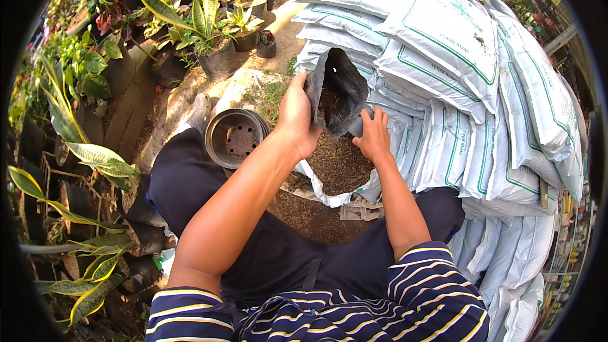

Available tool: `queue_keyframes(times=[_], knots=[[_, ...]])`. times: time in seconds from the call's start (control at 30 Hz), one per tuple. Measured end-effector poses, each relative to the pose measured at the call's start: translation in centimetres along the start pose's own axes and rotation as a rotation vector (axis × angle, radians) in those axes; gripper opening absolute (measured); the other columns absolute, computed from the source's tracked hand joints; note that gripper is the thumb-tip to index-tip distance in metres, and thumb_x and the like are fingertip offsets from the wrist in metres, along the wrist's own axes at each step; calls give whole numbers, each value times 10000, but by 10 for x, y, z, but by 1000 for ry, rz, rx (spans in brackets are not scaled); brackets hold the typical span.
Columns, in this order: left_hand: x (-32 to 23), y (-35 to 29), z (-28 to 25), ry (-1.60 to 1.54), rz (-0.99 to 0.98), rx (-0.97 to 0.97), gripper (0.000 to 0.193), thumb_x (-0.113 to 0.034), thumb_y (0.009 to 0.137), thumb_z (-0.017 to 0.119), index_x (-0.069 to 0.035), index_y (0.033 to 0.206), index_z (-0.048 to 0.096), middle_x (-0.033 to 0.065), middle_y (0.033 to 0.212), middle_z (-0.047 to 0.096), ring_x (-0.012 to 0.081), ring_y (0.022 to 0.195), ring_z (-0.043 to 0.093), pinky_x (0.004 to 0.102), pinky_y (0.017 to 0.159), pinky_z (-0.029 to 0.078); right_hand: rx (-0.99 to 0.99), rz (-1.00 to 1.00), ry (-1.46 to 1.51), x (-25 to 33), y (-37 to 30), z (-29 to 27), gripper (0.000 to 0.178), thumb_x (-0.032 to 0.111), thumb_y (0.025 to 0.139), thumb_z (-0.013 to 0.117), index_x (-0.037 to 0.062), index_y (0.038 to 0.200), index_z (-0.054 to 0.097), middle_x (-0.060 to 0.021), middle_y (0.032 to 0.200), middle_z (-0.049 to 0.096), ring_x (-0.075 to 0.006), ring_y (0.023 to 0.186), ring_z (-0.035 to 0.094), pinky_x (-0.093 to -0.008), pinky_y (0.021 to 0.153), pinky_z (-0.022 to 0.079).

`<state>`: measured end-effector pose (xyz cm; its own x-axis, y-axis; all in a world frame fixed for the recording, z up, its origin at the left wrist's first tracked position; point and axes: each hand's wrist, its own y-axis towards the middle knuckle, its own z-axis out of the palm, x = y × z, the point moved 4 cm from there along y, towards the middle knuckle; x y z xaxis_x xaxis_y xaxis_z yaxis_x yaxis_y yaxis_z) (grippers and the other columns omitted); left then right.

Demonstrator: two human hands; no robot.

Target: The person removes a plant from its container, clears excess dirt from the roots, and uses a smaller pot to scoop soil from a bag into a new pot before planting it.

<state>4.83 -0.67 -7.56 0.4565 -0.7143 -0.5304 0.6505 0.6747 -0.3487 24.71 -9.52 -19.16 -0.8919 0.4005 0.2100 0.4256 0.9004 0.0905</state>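
A black plastic planting bag is held up in front of me, its wide mouth tipped toward me. Some dark brown material shows low inside it. My left hand grips the bag's left side, thumb along the outer wall. Close to the bag's lower right rim, my right hand is closed on a dark grey piece; whether this is a fold of the bag or a separate tool, I cannot tell. Directly below both hands is an opened white sack, its torn rim folded around loose brown soil mix.
Stacked round black pots with drain holes stand by my left knee. White sacks with green print are piled high on the right. Potted snake plants and other greenery line the left. A grey block lies near the opened sack.
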Motion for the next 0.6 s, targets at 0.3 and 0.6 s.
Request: queue_keyframes(times=[0.3,0.6], knots=[[3,-4,1,92,17,-47,525,-538,1086,374,-133,1304,628,43,1267,690,192,1170,623,410,1052,437,-123,352,139,-106,10,30,740,222,718,893,145,1370,550,-232,1391,500,-446,1286,509,-511,1043,491],[3,-6,-2,89,-7,-83,535,-504,1100,365,-103,1326,637,91,1326,675,254,1215,603,445,1092,444,123,658,626,-93,-4,77,779,263,727,817,95,1422,509,-224,1316,593,-375,1176,631,-468,970,561]])
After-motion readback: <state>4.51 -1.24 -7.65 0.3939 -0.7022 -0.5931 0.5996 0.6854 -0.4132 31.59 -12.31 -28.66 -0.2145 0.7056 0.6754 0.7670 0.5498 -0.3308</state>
